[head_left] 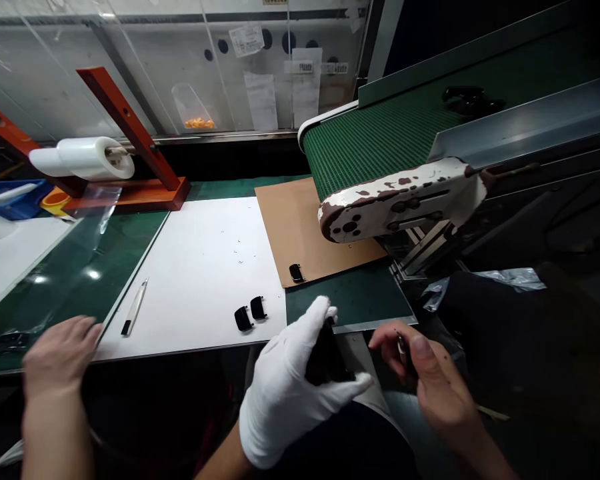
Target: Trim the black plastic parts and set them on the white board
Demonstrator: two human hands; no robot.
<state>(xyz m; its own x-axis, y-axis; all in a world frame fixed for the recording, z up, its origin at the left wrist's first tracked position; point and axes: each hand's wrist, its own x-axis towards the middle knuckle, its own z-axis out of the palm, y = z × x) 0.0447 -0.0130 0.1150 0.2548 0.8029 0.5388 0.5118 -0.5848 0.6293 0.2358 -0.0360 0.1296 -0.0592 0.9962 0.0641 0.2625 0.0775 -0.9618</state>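
Note:
My left hand (290, 380), in a white glove, grips a dark, glossy black plastic part (325, 357) between thumb and fingers. Its lower portion merges into the dark background. To the right, my bare right hand (437, 377) is curled round a small metal tool (403, 350); its kind is mostly hidden by the fingers. The tool and the black part are apart. Two small black plastic pieces (243, 319) lie on the white sheet (200, 267), left of my glove. Another small black piece (296, 273) rests on the brown cardboard (305, 220).
A co-worker's bare hand (63, 350) rests at the left table edge, near a utility knife (135, 307). A green conveyor belt (375, 140) carrying black parts (470, 100) overhangs the cardboard. A plastic film roll (85, 159) sits in a reddish wooden stand (130, 133).

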